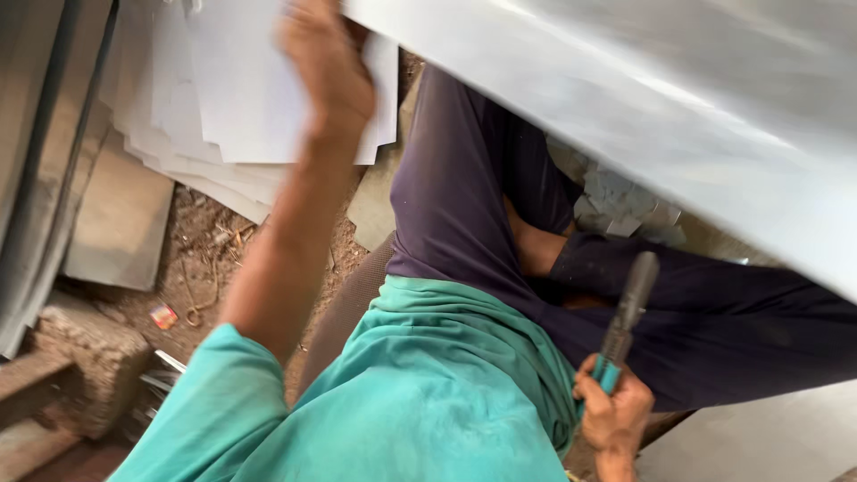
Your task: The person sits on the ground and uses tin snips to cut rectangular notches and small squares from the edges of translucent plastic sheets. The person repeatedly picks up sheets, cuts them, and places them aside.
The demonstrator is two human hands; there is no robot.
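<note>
My left hand (326,62) is raised at the top of the view, against the left edge of a large grey metal sheet (678,107) that slants across the upper right. The hand is blurred and its fingertips are cut off by the frame, but it seems to grip that edge. My right hand (614,415) is low at the bottom right, closed around the teal handles of metal shears (629,308). Their dark blades point up toward the sheet without touching it. My crossed legs in dark trousers (464,205) lie under the sheet.
A stack of pale cut sheets (223,98) lies at the upper left on the dirt floor (214,259). A flat grey slab (120,223) and a rough stone block (89,348) sit on the left. Small metal offcuts (625,205) lie beyond my knee. Another pale sheet (759,437) is at the bottom right.
</note>
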